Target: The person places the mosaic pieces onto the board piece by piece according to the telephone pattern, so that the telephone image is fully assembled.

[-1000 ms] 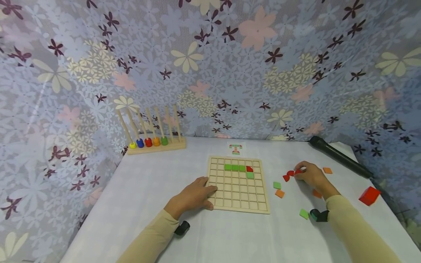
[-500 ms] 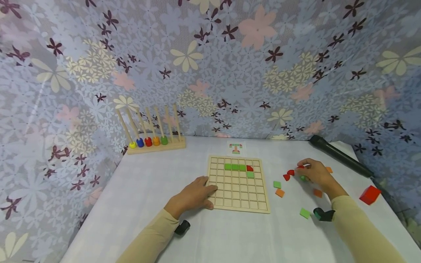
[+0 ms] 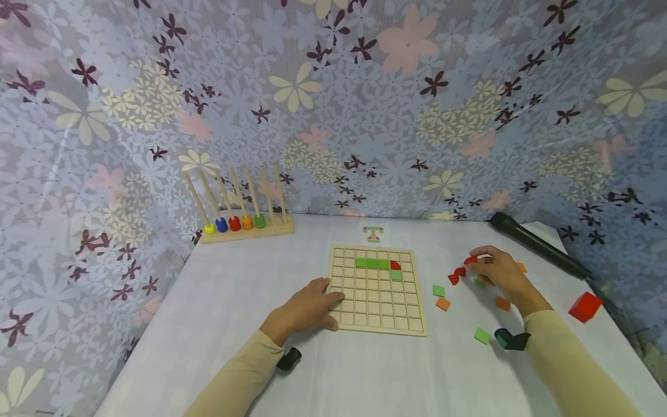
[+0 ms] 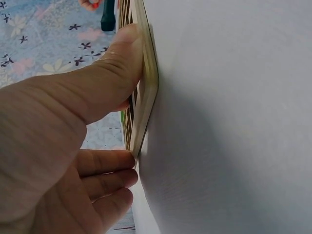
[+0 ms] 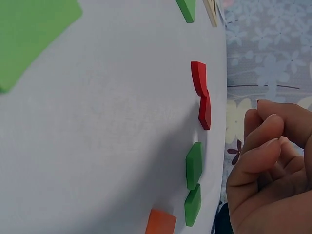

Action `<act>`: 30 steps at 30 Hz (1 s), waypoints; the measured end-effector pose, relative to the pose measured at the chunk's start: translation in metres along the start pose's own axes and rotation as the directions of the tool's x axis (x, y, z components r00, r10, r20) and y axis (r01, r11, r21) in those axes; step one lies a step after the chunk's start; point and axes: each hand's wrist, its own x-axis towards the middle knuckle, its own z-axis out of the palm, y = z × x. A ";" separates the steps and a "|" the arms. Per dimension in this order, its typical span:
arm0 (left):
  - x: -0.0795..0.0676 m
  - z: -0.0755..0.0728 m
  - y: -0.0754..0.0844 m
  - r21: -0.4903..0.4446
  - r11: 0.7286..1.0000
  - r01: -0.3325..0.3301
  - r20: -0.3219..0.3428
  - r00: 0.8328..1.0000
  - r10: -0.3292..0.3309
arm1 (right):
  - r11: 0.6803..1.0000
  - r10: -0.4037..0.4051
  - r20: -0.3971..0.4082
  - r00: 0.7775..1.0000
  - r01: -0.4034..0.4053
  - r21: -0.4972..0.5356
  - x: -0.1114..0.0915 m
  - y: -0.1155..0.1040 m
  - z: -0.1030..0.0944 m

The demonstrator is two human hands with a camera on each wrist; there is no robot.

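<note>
My left hand (image 3: 307, 310) rests at the left edge of a wooden grid board (image 3: 375, 318). In the left wrist view the thumb (image 4: 122, 58) lies over the board's rim and the other fingers touch its edge. The board holds three green square tiles (image 3: 372, 263) in a row, a red quarter-circle tile (image 3: 395, 266) and a lighter green tile (image 3: 396, 275). My right hand (image 3: 497, 272) pinches another red quarter-circle tile (image 3: 470, 260) above the cloth; the right wrist view hides it behind the fingers. Two red tiles (image 5: 204, 109) lie touching just below.
Loose green tiles (image 3: 439, 291) and orange tiles (image 3: 443, 304) lie right of the board. A pattern card (image 3: 373, 234) is behind it. A peg stand with coloured beads (image 3: 250, 233) stands back left. A dark tube (image 3: 539, 246) and a red block (image 3: 586, 307) are at right.
My right hand has shifted slightly rightward and away from me, lifting the pinched red tile off the cloth. Green tile below it has come into view. The left hand stays on the board.
</note>
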 end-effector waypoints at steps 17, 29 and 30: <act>0.001 -0.001 0.000 0.009 1.000 -0.006 -0.003 1.000 0.006 | 0.999 -0.029 0.031 0.999 0.027 0.038 0.001 -0.015 0.015; -0.001 -0.001 0.000 0.009 1.000 -0.013 -0.014 1.000 0.013 | 0.995 -0.075 -0.024 0.997 0.076 0.058 0.001 -0.020 0.026; -0.001 0.000 -0.001 0.009 1.000 -0.014 -0.015 1.000 0.014 | 0.995 -0.075 -0.029 0.997 0.077 0.056 0.001 -0.021 0.026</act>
